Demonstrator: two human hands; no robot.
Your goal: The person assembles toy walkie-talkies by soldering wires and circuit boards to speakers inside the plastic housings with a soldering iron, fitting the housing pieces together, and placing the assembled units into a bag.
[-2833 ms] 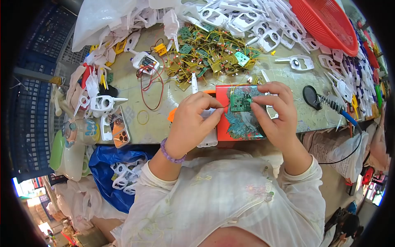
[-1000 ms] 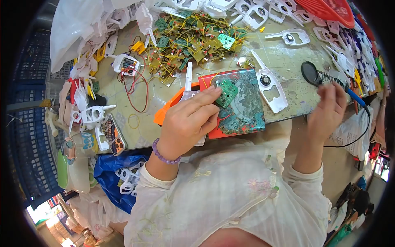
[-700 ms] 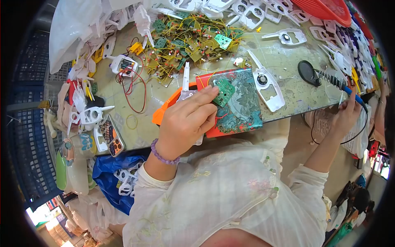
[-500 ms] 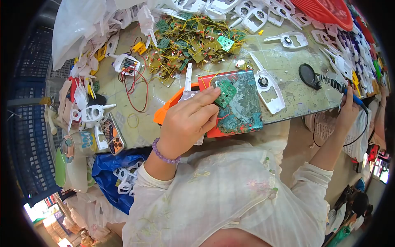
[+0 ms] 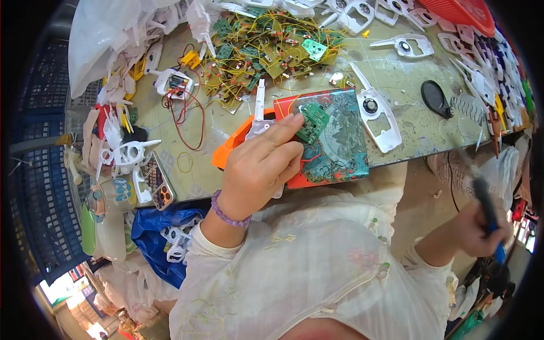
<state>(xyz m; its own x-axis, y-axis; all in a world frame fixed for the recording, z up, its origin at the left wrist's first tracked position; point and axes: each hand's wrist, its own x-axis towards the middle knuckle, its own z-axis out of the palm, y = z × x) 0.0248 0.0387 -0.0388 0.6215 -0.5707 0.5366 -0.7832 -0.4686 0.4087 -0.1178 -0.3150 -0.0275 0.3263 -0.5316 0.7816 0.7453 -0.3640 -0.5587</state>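
My left hand (image 5: 262, 161), with a purple bead bracelet at the wrist, pinches the edge of a green circuit board (image 5: 313, 124). That board lies over a red and teal patterned box (image 5: 340, 141). Beside the hand, a white plastic casing (image 5: 259, 102) rests in an orange holder (image 5: 231, 146), partly covered by the hand. Off the table's right front edge, my right hand (image 5: 479, 231) is closed around the dark and blue handle of a soldering iron (image 5: 483, 195), blurred by motion. A coil spring stand (image 5: 469, 109) with a round black dish (image 5: 435, 98) stands on the table above it.
A heap of circuit boards with yellow wires (image 5: 272, 51) covers the back middle. A white casing with a round speaker (image 5: 377, 110) lies right of the box. Left are a wired battery case (image 5: 174, 84) and a phone (image 5: 156, 181). A red basket (image 5: 462, 14) stands back right.
My right hand has drawn the soldering iron out of its coil stand and moved it down, past the table edge. My left hand stays at the circuit board. The view has shifted slightly.
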